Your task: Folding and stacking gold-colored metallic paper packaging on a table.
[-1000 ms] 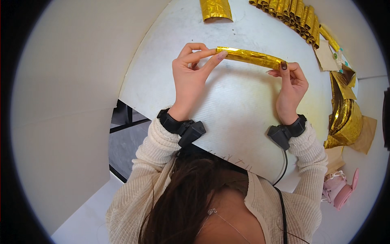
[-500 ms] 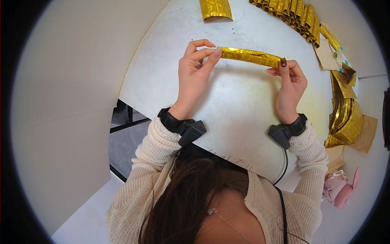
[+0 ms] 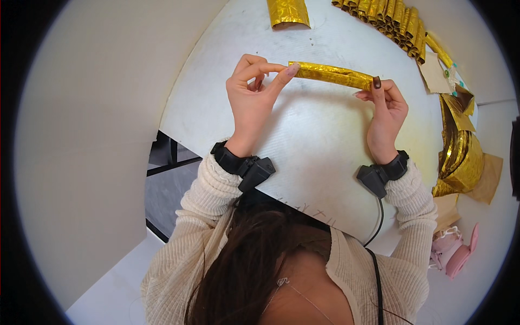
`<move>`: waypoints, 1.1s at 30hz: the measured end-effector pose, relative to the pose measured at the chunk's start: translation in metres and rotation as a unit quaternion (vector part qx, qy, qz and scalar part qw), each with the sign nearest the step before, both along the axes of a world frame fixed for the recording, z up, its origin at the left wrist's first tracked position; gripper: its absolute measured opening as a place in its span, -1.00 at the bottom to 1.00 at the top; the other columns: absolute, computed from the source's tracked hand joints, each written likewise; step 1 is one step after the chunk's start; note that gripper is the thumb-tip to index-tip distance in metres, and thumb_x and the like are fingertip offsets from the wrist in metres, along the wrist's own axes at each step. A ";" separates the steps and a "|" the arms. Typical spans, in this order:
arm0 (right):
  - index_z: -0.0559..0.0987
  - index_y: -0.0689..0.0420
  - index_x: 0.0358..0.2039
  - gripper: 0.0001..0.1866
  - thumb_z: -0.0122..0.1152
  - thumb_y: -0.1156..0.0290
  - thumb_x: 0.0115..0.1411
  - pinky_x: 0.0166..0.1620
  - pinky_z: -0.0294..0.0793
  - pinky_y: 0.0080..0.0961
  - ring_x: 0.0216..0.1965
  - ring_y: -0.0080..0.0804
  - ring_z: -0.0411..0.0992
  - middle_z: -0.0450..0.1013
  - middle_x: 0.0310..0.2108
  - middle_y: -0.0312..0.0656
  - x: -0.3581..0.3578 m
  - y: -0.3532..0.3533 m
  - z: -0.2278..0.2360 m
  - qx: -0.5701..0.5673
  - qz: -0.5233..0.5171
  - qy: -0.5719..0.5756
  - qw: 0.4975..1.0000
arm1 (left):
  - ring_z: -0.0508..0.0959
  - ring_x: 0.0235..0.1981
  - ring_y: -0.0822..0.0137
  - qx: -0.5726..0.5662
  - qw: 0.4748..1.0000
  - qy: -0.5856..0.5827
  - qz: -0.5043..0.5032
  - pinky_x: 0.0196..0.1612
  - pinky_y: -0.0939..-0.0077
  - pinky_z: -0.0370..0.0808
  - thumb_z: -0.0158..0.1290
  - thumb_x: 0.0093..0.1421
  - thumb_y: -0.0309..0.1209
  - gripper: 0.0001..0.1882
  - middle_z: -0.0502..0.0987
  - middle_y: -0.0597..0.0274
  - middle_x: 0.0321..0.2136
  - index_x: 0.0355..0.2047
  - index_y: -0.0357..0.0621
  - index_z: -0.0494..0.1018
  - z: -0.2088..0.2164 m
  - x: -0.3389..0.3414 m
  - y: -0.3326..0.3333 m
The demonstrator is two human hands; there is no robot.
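Observation:
Between my hands a gold foil paper roll [image 3: 333, 75] is stretched out sideways above the white table. My left hand [image 3: 254, 89] pinches its left end between thumb and index finger, the other fingers curled behind. At the right end, my right hand [image 3: 385, 111] grips the roll with the thumb on top and fingers underneath. A fold line runs along the roll's front side. Farther off, beyond my left hand, a single curved sheet of gold foil paper [image 3: 288, 13] lies on the table.
Many finished-looking gold rolls [image 3: 395, 24] are stacked at the far right. Along the right edge lie a fanned stack of gold sheets [image 3: 460, 162], brown paper [image 3: 434, 76] and a pink object [image 3: 460, 257]. A grey wall [image 3: 97, 135] borders the left. A black cable [image 3: 382, 222] hangs from my right wrist device.
My left hand has shifted slightly left, its fingers opening a little wider, so more of the roll's left end shows. My right hand has barely moved.

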State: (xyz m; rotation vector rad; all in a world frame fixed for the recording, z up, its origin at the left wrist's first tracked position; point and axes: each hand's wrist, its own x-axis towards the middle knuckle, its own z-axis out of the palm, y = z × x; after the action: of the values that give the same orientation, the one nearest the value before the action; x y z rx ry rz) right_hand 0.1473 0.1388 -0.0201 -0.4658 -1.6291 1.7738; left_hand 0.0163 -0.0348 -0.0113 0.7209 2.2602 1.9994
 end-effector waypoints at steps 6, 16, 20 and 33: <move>0.49 0.22 -0.46 -0.78 0.11 0.37 0.28 -0.30 0.42 -0.68 -0.46 -0.58 0.48 0.48 -0.49 -0.26 0.000 0.002 -0.002 -0.019 0.004 -0.008 1.000 | 0.20 -0.44 0.55 0.048 0.998 -0.006 -0.039 -0.43 0.70 0.16 0.22 0.10 -0.48 -0.94 0.31 0.42 -0.45 -0.44 -0.20 0.59 0.001 0.002 0.002; 0.52 0.16 -0.37 -0.83 0.08 0.34 0.29 -0.29 0.42 -0.70 -0.42 -0.58 0.47 0.48 -0.44 -0.32 0.007 -0.006 -0.005 -0.235 0.046 -0.014 0.971 | 0.33 0.18 0.05 0.204 0.948 -0.054 -0.238 0.24 0.18 0.23 0.33 -0.33 0.14 0.01 0.30 -0.05 0.14 0.03 -0.28 0.26 0.007 0.008 0.012; 0.50 0.17 -0.26 -0.83 0.04 0.34 0.31 -0.27 0.45 -0.72 -0.40 -0.62 0.46 0.50 -0.37 -0.29 0.010 -0.017 0.001 -0.368 0.135 -0.003 0.920 | 0.42 0.08 0.04 0.235 0.921 -0.008 -0.310 0.17 0.11 0.31 0.34 -0.21 0.03 -0.16 0.44 -0.07 -0.02 -0.05 -0.32 0.34 0.019 0.023 0.021; 0.46 0.12 -0.15 -0.77 0.06 0.26 0.29 -0.23 0.40 -0.67 -0.32 -0.66 0.36 0.43 -0.22 -0.33 0.018 -0.027 -0.009 -0.445 0.274 0.008 0.852 | 0.58 -0.51 0.48 0.214 0.897 0.056 -0.383 -0.42 0.69 0.49 0.23 0.01 -0.59 -0.94 0.61 0.17 -0.51 -0.51 -0.30 0.55 0.059 0.033 0.042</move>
State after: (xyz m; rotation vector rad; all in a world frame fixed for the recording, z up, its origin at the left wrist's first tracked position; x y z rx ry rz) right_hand 0.1652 0.1116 -0.0296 -0.3891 -0.8535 2.9433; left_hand 0.0495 0.0071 0.0479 1.4948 1.2115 2.0230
